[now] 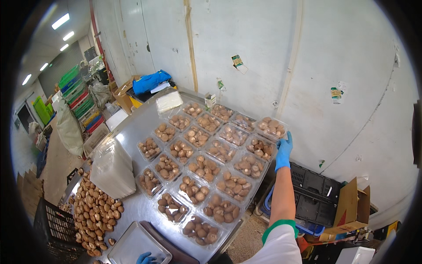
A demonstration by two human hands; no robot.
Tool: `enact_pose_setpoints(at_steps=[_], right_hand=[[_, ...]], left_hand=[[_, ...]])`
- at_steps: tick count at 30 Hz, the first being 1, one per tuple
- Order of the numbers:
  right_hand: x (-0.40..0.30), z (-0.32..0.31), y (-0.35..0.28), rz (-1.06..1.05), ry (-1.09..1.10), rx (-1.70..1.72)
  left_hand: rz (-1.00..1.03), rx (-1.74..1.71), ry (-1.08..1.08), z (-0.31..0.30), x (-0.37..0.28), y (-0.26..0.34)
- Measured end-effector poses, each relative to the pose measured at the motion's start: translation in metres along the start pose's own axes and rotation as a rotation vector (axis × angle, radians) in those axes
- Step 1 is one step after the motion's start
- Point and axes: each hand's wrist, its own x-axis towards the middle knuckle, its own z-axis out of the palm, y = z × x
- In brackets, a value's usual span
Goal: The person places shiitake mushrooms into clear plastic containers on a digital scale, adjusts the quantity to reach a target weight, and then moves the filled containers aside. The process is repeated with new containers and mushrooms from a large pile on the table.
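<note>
My right hand (285,145), in a blue glove, reaches to the table's far right corner. It grips the edge of a clear plastic tray of shiitake mushrooms (272,128). Several more filled trays (233,185) stand in close rows over the steel table (132,217). At the bottom edge my left hand (146,258), also gloved in blue, is over the metal pan (135,241) of what looks like a scale. Only part of this hand shows, and its grip is cut off by the frame.
A stack of clear plastic trays (113,170) stands beside a heap of loose mushrooms (94,211). A black crate (57,224) is at lower left. White plastic film (169,101) lies near the wall (257,39). Black crates (313,194) and a cardboard box (352,208) sit right of the table.
</note>
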Motion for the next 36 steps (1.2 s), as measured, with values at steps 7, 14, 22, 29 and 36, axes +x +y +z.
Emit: enact_pose_setpoints(at_steps=[7, 14, 22, 29, 36], right_hand=[[0.028, 0.036, 0.095, 0.275, -0.177, -0.363], [0.066, -0.002, 0.078, -0.528, -0.035, -1.352], [-0.422, 0.361, 0.027, -0.763, -1.563, -0.207], [-0.492, 0.472, 0.107, -0.818, -1.835, -0.660], [-0.471, 0.492, 0.103, -0.264, -1.906, -0.648]], left_hand=[[-0.051, -0.102, 0.190, 0.000, -0.031, 0.008], [-0.008, 0.011, 0.054, 0.028, -0.025, 0.050], [0.078, -0.080, 0.007, 0.016, -0.056, 0.042], [0.290, -0.259, 0.354, -0.107, -0.105, 0.009], [0.106, -0.060, 0.849, -0.322, -0.085, -0.089]])
